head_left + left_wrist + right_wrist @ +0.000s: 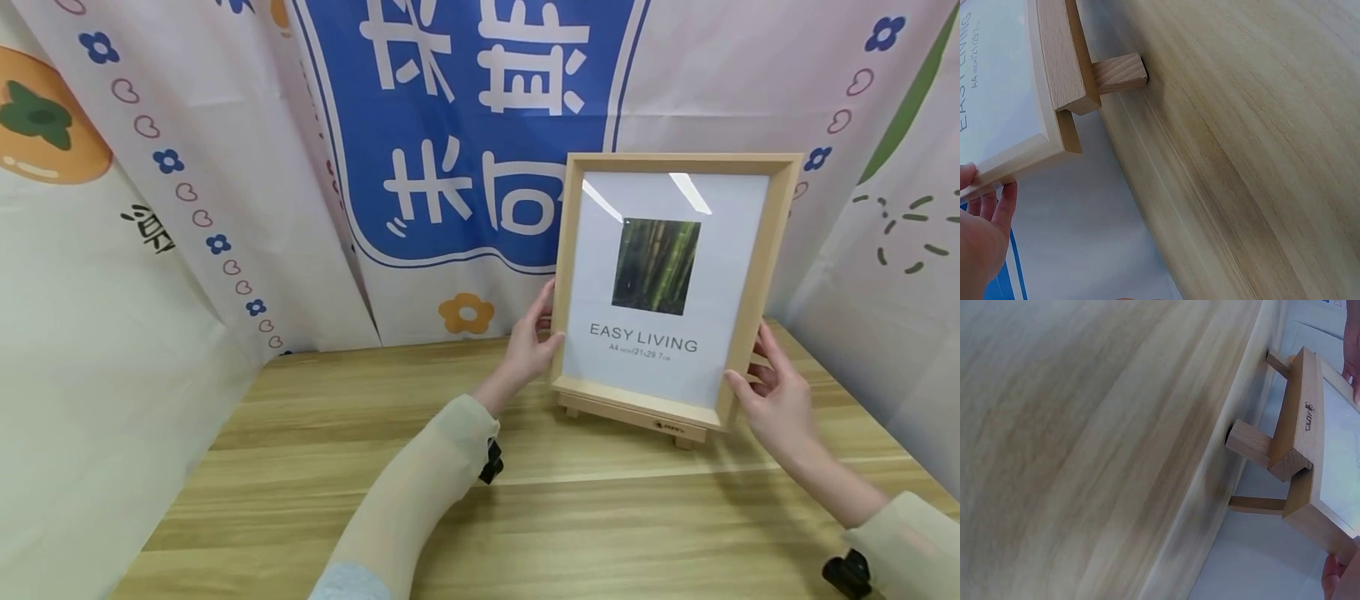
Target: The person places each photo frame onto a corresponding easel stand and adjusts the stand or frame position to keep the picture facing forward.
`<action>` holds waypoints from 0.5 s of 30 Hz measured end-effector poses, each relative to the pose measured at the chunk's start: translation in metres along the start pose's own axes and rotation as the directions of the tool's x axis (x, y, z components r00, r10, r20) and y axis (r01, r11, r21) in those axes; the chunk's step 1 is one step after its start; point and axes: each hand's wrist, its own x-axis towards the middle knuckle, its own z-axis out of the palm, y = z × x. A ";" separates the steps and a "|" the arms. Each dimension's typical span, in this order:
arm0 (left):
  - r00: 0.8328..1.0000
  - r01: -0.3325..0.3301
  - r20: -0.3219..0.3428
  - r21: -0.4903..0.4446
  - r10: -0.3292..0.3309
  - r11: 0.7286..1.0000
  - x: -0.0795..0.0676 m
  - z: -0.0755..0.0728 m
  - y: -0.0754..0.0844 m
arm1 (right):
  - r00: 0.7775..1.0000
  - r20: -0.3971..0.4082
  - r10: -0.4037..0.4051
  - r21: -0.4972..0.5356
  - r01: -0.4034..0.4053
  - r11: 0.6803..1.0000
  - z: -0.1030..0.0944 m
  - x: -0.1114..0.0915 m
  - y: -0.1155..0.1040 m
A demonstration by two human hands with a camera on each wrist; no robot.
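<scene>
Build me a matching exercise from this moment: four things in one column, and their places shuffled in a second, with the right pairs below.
Things
1. Left hand
2. Right hand
3. Wooden stand
4. Bamboo picture

Places
A. Holding the side of the picture frame that is on the right in the head view
B. Above the words EASY LIVING
C. Holding the frame's side that is on the left in the head view
D. Under the frame's bottom edge

Pairs: 1-C, 2-A, 3-D, 4-B
</scene>
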 end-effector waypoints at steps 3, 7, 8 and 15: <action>1.000 0.015 -0.002 0.002 -0.015 1.000 -0.001 0.000 0.000 | 1.000 -0.007 -0.007 0.008 0.007 1.000 0.001 0.000 0.001; 1.000 0.019 0.001 -0.001 -0.019 1.000 -0.001 0.001 0.000 | 1.000 -0.009 -0.009 0.002 0.009 1.000 0.001 0.001 0.003; 1.000 0.016 0.002 -0.001 -0.016 1.000 -0.001 0.001 0.000 | 1.000 -0.007 -0.010 -0.001 0.010 1.000 0.000 0.002 0.003; 0.999 0.035 0.002 0.016 -0.035 0.999 -0.002 0.000 0.000 | 1.000 0.003 -0.011 -0.026 0.011 1.000 0.001 0.001 0.003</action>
